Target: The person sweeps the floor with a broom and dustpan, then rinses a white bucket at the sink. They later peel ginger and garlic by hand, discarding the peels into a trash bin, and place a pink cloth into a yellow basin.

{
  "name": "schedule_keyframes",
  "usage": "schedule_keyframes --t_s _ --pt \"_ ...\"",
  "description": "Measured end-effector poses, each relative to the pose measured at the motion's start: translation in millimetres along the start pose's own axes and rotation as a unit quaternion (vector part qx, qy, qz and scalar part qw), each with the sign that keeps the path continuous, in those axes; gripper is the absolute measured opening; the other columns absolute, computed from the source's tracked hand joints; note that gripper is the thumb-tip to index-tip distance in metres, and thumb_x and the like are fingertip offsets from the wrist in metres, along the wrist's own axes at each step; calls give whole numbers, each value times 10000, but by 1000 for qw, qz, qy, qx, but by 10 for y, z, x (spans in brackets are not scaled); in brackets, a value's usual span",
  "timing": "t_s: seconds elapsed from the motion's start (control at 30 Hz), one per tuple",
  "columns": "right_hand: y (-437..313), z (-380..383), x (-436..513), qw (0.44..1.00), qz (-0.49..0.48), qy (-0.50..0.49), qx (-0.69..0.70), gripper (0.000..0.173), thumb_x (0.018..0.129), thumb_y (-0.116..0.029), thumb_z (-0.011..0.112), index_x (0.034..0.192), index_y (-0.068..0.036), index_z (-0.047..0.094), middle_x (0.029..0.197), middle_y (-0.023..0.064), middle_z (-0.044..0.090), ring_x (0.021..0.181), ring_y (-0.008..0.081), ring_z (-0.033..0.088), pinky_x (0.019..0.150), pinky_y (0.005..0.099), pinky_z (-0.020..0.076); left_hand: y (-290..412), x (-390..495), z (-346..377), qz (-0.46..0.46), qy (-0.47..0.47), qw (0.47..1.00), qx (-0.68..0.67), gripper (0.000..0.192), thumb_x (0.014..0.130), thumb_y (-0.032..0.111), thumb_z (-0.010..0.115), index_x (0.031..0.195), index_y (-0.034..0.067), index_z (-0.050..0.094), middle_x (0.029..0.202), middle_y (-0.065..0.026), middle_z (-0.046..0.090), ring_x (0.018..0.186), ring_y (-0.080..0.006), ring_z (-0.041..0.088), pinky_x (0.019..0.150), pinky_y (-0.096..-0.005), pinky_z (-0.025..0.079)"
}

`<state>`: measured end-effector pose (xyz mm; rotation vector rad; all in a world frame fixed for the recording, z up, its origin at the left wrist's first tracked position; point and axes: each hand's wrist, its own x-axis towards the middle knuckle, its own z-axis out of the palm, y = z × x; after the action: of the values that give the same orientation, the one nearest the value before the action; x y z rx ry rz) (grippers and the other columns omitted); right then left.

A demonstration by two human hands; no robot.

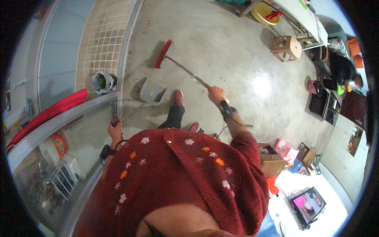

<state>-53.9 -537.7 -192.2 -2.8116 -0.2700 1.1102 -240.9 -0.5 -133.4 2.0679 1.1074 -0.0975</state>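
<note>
My right hand (216, 94) grips the long handle of a broom (185, 69) out in front of me. Its red bristle head (163, 54) lies near the floor, left of centre. Down at my left side, my left hand (115, 130) is closed around the handle end of a dustpan. The pan (152, 91) is pale grey and rests by the sliding-door track, apart from the broom head. One of my red shoes (178, 97) stands just to the right of the pan. Whether anything lies inside the pan cannot be made out.
At my left is a framed glass door (97, 118); past its track (125, 44) stands a lined bin (102, 82). A plastic stool (286, 48) and a yellow basin (263, 14) are by the far right table. Someone (340, 69) sits at right. Behind my right arm is a wooden box (271, 161).
</note>
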Motion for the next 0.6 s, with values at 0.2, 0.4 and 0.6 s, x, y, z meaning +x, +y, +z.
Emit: schedule_keyframes --t_s 0.2,0.4,0.6 --pt "-170 39 807 996 65 17 61 516 872 -108 413 1323 -358 424 948 136 660 853 297 654 685 425 527 -24 41 -154 76 23 996 41 158 747 117 677 867 37 615 642 -29 568 441 -131 483 384 -306 408" --pt "984 285 -692 976 207 -40 59 517 868 -121 388 1330 -352 415 998 148 645 914 312 632 770 443 514 -618 339 -43 82 7 992 99 262 734 107 672 983 35 633 734 -47 618 504 -173 542 417 -313 434" --pt "1198 118 -1684 971 236 8 47 542 830 -95 447 1319 -329 432 816 167 655 767 343 647 645 471 521 -475 528 188 157 51 967 195 278 725 127 680 976 16 631 842 -86 636 700 -207 601 594 -325 479"
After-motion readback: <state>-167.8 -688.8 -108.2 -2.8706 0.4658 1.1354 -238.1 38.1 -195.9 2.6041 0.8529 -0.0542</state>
